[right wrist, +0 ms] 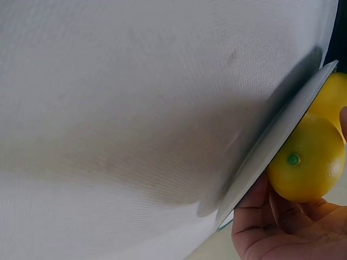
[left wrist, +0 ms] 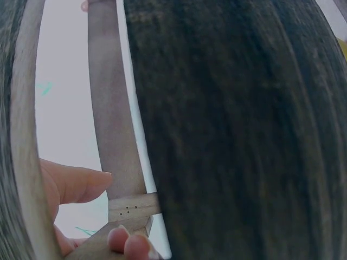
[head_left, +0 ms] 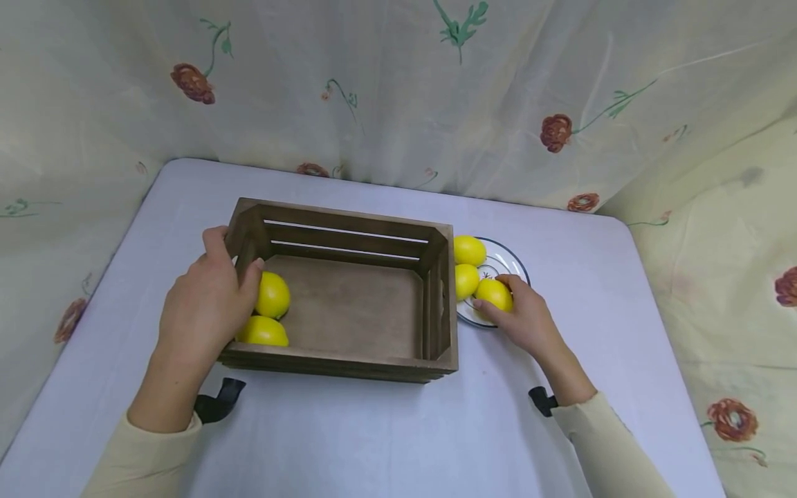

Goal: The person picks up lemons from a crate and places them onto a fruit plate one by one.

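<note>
Head view: right hand, fingers round lemon on plate; left hand grips crate end. Better lift high, clearing crate.

Over on the counter, the person's left grip holds a wooden crate containing two lemons; the right grip grasps another lemon at a dark-rimmed plate.

The left hand and right hand are bare. The left sleeve and right sleeve are plain cream, lightly creased. The left fitting, just right of its sleeve, is black, curved and flared; the right fitting, left of its sleeve, is black and looks stubbier.
</note>
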{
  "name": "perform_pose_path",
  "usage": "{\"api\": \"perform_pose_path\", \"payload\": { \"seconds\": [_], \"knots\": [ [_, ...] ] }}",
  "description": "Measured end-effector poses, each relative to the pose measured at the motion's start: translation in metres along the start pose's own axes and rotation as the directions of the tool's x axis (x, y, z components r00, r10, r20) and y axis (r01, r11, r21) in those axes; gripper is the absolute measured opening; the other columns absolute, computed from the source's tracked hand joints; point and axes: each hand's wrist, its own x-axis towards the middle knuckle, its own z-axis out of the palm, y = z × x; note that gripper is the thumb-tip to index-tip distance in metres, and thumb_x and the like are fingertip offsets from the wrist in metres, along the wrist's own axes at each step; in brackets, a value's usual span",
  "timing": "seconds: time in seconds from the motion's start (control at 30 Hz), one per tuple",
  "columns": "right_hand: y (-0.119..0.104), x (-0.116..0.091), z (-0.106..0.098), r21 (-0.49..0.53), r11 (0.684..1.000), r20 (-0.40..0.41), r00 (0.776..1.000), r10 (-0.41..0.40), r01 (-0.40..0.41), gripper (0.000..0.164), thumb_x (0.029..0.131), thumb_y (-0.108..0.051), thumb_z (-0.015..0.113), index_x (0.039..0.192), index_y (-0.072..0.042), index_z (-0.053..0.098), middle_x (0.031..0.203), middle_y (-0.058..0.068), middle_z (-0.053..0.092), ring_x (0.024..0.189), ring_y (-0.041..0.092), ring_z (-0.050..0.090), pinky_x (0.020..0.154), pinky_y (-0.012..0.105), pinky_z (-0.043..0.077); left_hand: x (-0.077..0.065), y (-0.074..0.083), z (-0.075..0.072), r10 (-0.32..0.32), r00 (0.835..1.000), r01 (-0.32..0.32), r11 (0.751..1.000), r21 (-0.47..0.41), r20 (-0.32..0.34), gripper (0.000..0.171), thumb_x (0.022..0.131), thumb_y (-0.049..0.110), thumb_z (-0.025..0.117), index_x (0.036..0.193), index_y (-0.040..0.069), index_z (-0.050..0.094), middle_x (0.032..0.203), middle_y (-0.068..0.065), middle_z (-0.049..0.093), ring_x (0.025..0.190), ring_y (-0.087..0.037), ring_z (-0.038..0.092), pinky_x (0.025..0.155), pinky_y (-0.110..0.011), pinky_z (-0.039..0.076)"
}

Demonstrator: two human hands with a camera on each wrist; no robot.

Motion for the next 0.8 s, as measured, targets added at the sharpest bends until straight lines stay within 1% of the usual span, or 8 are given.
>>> {"api": "perform_pose_path", "payload": {
  "seconds": [0.13,0.27,0.43,0.57,0.6,0.67,0.73,0.8],
  "knots": [
    [0.001,0.000,0.001,-0.007,1.000,0.004,1.000,0.002,-0.002,0.077,0.096,-0.044,0.073,0.149,0.005,0.046,0.140,0.027,0.056,0.112,0.038,0.055,0.098,0.054,0.046,0.000,0.001,0.000,0.005,1.000,-0.005,1.000,0.002,-0.004,0.070,0.106,0.032,0.055,0.152,-0.011,0.026,0.092,-0.035,0.066,0.050,-0.034,0.058,0.039,-0.038,0.041],
    [0.004,0.000,0.001,-0.003,1.000,-0.013,1.000,-0.002,0.002,0.077,0.096,-0.042,0.074,0.151,0.004,0.044,0.142,0.027,0.055,0.113,0.039,0.054,0.098,0.053,0.045,0.001,0.001,0.000,0.000,1.000,0.000,1.000,0.006,0.003,0.070,0.106,0.032,0.055,0.152,-0.011,0.025,0.092,-0.035,0.066,0.050,-0.033,0.058,0.040,-0.038,0.042],
    [0.004,-0.003,0.004,-0.007,0.999,-0.065,0.997,-0.042,0.042,0.077,0.096,-0.037,0.074,0.152,0.004,0.042,0.141,0.027,0.054,0.109,0.039,0.053,0.090,0.051,0.045,0.001,0.002,0.000,0.005,1.000,-0.005,1.000,0.002,-0.002,0.070,0.106,0.032,0.055,0.152,-0.011,0.026,0.093,-0.035,0.066,0.051,-0.034,0.058,0.040,-0.039,0.042],
    [0.001,-0.007,0.005,-0.041,0.995,-0.102,0.991,-0.090,0.087,0.078,0.096,-0.036,0.073,0.154,0.005,0.040,0.144,0.027,0.051,0.111,0.041,0.051,0.088,0.053,0.044,0.001,0.002,0.000,0.002,1.000,-0.002,1.000,-0.005,0.005,0.070,0.106,0.033,0.055,0.152,-0.011,0.026,0.093,-0.035,0.066,0.052,-0.035,0.059,0.041,-0.039,0.042],
    [0.000,-0.007,0.006,-0.048,0.994,-0.109,0.989,-0.101,0.096,0.078,0.096,-0.036,0.073,0.154,0.005,0.040,0.146,0.027,0.050,0.114,0.042,0.050,0.090,0.054,0.044,0.001,0.002,-0.001,-0.001,1.000,0.001,1.000,-0.005,0.007,0.070,0.106,0.033,0.055,0.152,-0.010,0.026,0.093,-0.034,0.066,0.052,-0.035,0.059,0.041,-0.039,0.042],
    [-0.004,-0.009,0.004,-0.068,0.991,-0.127,0.985,-0.121,0.113,0.077,0.096,-0.034,0.073,0.153,0.005,0.040,0.151,0.028,0.045,0.125,0.046,0.046,0.099,0.060,0.044,0.001,0.002,-0.001,-0.006,1.000,0.006,1.000,-0.007,0.011,0.069,0.106,0.033,0.054,0.152,-0.010,0.026,0.091,-0.034,0.066,0.052,-0.035,0.059,0.040,-0.039,0.042],
    [-0.008,-0.010,0.002,-0.089,0.988,-0.146,0.980,-0.137,0.125,0.076,0.096,-0.032,0.073,0.153,0.005,0.039,0.155,0.029,0.040,0.135,0.049,0.040,0.107,0.064,0.039,0.001,0.001,-0.002,-0.009,1.000,0.009,1.000,-0.010,0.014,0.069,0.106,0.033,0.055,0.152,-0.010,0.025,0.091,-0.034,0.066,0.052,-0.035,0.059,0.040,-0.039,0.042],
    [-0.014,-0.013,0.000,-0.104,0.985,-0.165,0.975,-0.151,0.135,0.075,0.096,-0.031,0.072,0.153,0.005,0.039,0.159,0.029,0.035,0.143,0.050,0.033,0.112,0.068,0.033,0.001,0.000,-0.002,-0.010,1.000,0.010,1.000,-0.015,0.014,0.070,0.106,0.033,0.055,0.152,-0.010,0.025,0.090,-0.033,0.065,0.051,-0.035,0.059,0.039,-0.038,0.042]
  ]
}}
